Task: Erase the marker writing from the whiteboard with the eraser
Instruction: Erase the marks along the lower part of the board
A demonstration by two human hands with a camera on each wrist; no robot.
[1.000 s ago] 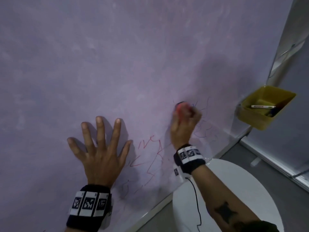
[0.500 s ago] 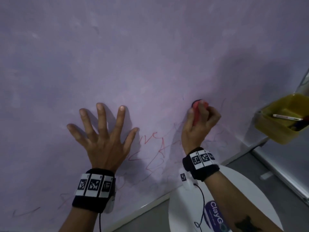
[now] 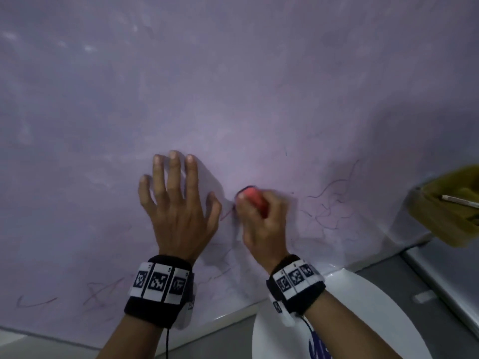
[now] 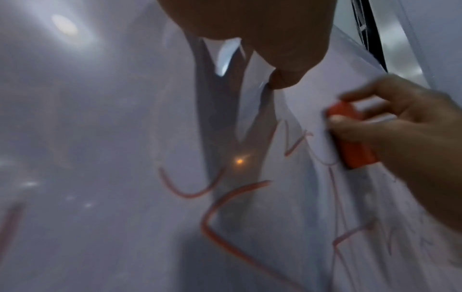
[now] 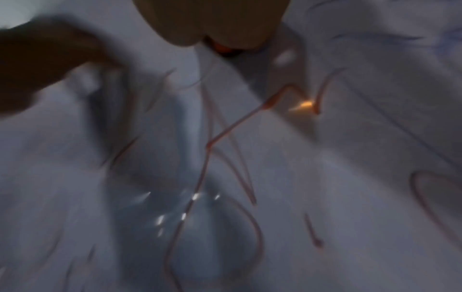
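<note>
A smeared whiteboard fills the head view, with thin red and dark marker writing low on it. My right hand grips a red eraser and holds it against the board, just right of my left thumb. The eraser also shows at the right of the left wrist view, beside red strokes. My left hand lies flat on the board with fingers spread. In the blurred right wrist view a bit of the eraser shows under the hand, above red lines.
A yellow bin holding a marker hangs at the board's right edge. A round white table stands below my right arm. The board's lower frame runs along the bottom, with grey floor beyond.
My right hand has carried the eraser leftwards, close to my left thumb. My left hand's fingers have drawn closer together. The camera view has shifted left.
</note>
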